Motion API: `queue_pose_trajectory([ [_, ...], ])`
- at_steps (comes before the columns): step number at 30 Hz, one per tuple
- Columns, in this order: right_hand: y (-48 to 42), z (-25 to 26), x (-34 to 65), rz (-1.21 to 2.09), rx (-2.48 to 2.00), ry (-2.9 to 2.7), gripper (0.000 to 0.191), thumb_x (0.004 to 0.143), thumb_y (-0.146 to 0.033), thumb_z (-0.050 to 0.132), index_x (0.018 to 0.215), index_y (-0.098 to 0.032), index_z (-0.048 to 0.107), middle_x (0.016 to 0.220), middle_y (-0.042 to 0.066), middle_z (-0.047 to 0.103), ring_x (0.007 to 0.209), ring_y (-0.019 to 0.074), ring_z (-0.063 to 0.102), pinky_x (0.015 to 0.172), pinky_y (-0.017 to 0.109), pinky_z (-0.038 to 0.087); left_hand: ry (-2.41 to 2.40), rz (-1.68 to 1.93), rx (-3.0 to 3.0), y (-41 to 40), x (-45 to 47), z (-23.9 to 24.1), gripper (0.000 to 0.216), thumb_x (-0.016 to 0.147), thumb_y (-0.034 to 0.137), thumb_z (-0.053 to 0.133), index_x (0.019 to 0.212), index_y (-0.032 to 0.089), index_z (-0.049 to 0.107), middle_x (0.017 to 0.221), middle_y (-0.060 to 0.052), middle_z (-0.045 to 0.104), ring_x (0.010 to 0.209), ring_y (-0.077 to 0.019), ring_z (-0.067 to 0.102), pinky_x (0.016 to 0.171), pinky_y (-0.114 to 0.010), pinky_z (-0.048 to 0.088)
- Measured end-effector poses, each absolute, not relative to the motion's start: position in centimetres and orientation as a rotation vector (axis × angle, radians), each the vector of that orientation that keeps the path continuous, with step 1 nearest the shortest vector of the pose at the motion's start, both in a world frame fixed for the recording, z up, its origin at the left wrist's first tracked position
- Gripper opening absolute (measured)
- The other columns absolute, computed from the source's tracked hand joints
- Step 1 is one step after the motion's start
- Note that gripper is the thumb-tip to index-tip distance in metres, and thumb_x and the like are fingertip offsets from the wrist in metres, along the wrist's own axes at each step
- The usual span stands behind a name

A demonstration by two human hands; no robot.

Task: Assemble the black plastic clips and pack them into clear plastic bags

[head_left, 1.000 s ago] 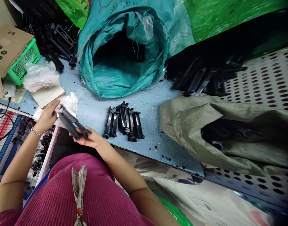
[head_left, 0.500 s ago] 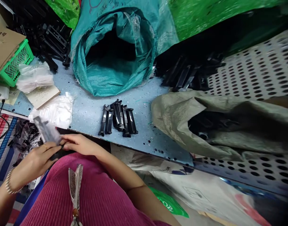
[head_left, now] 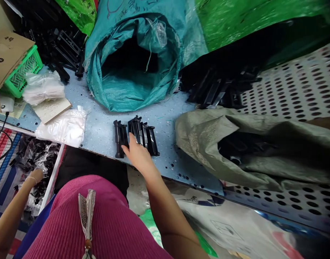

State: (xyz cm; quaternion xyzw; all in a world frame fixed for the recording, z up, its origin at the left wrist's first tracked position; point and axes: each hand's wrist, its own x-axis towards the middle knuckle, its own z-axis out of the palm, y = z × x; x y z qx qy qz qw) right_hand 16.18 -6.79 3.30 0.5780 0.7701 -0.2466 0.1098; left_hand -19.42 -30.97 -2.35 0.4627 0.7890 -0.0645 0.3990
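At the front of the blue speckled table, my right hand (head_left: 139, 154) lies over a short row of black plastic parts (head_left: 151, 140). Its thumb and index finger are apart, at one of the left parts (head_left: 118, 138); the other fingers are hidden under the hand. I cannot see a firm hold. Down at the lower left, my left hand (head_left: 37, 175) is at a container (head_left: 53, 176) of black parts wrapped in clear plastic (head_left: 43, 154). The fingers of that hand are too hidden to make out.
A teal woven sack (head_left: 132, 102) opens toward me behind the parts. At right lies a grey-green sack (head_left: 197, 126) with dark contents. Clear plastic bags (head_left: 63, 126) lie at the table's left edge, near a green basket (head_left: 23, 73). More black parts (head_left: 64, 46) are piled behind.
My hands were together at the left with a bagged black part. They have separated: the left is down at the container, the right out at the black parts. The bagged part has left my hands.
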Motion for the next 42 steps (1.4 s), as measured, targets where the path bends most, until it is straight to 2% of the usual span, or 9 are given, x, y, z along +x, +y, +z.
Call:
queue_pose_trajectory([
  [3, -6.6, 2.2, 15.4, -1.316, 1.727, 2.348, 0.054, 0.096, -0.027, 0.053, 0.148, -0.012, 0.048, 0.114, 0.016, 0.075, 0.103, 0.0298, 0.071, 0.097, 0.046, 0.051, 2.077, 0.024, 1.279, -26.8, -18.3, -1.0, 0.030, 0.100, 0.036, 0.053, 0.088, 0.018, 0.073, 0.083, -0.008, 0.072, 0.087, -0.0255, 0.071, 0.084, -0.036, 0.054],
  [7, -6.9, 0.7, 12.4, -2.261, 1.552, 2.146, 0.047, 0.089, -0.031, 0.059, 0.134, -0.018, 0.060, 0.109, 0.008, 0.075, 0.102, 0.0222, 0.069, 0.088, 0.036, 0.055, 2.120, 0.661, 1.804, -19.2, -13.8, 0.9, 0.026, 0.096, 0.036, 0.059, 0.108, 0.017, 0.073, 0.115, -0.016, 0.071, 0.108, -0.0302, 0.065, 0.099, -0.045, 0.051],
  [12, -7.2, 0.8, 9.8, -2.706, 1.513, 1.831, 0.042, 0.083, -0.033, 0.070, 0.123, -0.021, 0.064, 0.094, 0.001, 0.072, 0.083, 0.0163, 0.067, 0.069, 0.027, 0.055, 2.087, 0.850, 1.579, -14.8, -14.0, 0.7, 0.016, 0.086, 0.026, 0.068, 0.072, 0.018, 0.064, 0.082, -0.008, 0.066, 0.083, -0.0232, 0.062, 0.080, -0.039, 0.052],
  [18, -6.7, 1.6, 4.7, -3.271, 1.077, 1.329, 0.034, 0.078, -0.049, 0.079, 0.097, -0.022, 0.067, 0.095, 0.004, 0.075, 0.093, 0.0226, 0.073, 0.081, 0.035, 0.059, 1.755, 1.242, 0.879, -15.5, -17.5, 1.1, 0.032, 0.067, 0.036, 0.080, 0.075, 0.019, 0.055, 0.069, 0.001, 0.062, 0.063, -0.0142, 0.059, 0.061, -0.027, 0.047],
  [22, -7.2, 0.4, 0.7, -3.295, 1.110, 1.271, 0.032, 0.077, -0.046, 0.078, 0.093, -0.022, 0.066, 0.085, 0.001, 0.072, 0.090, 0.0209, 0.071, 0.080, 0.033, 0.057, 1.877, 1.149, 1.241, -16.5, -17.1, 2.2, 0.003, 0.079, 0.020, 0.062, 0.079, 0.019, 0.060, 0.084, -0.005, 0.070, 0.087, -0.0208, 0.069, 0.083, -0.037, 0.055],
  [26, -8.4, -0.2, 0.9, -3.299, 1.248, 1.450, 0.035, 0.083, -0.040, 0.074, 0.112, -0.024, 0.064, 0.093, -0.001, 0.072, 0.091, 0.0168, 0.069, 0.078, 0.026, 0.056, 2.047, 0.687, 1.789, -16.5, -17.7, 2.6, 0.036, 0.084, 0.007, 0.044, 0.102, 0.017, 0.074, 0.117, -0.014, 0.072, 0.113, -0.0282, 0.066, 0.103, -0.049, 0.051],
  [30, -9.9, -1.0, 3.2, -3.216, 0.719, 0.996, 0.031, 0.084, -0.041, 0.073, 0.100, -0.017, 0.065, 0.082, 0.006, 0.072, 0.065, 0.0159, 0.066, 0.048, 0.021, 0.048, 2.031, 0.717, 1.851, -15.0, -19.4, 2.3, 0.052, 0.085, 0.007, 0.044, 0.133, 0.013, 0.063, 0.141, -0.017, 0.060, 0.126, -0.0281, 0.060, 0.109, -0.048, 0.051],
  [37, -10.3, -2.9, 5.4, -3.235, 0.802, 0.295, 0.019, 0.096, -0.027, 0.055, 0.104, -0.012, 0.064, 0.079, 0.005, 0.068, 0.051, 0.0074, 0.048, 0.036, 0.013, 0.038, 2.181, 0.716, 1.877, -17.1, -19.2, 2.7, 0.026, 0.088, 0.008, 0.045, 0.094, 0.014, 0.070, 0.124, -0.018, 0.066, 0.115, -0.0295, 0.064, 0.101, -0.050, 0.054],
  [42, -10.5, -1.7, 5.9, -3.185, 0.702, 0.258, 0.028, 0.099, -0.027, 0.049, 0.119, -0.013, 0.063, 0.081, 0.004, 0.068, 0.051, 0.0083, 0.045, 0.036, 0.014, 0.037, 2.131, 0.722, 1.898, -17.4, -18.9, 3.2, 0.051, 0.087, 0.005, 0.044, 0.132, 0.014, 0.065, 0.137, -0.016, 0.063, 0.129, -0.0284, 0.059, 0.112, -0.050, 0.049],
])
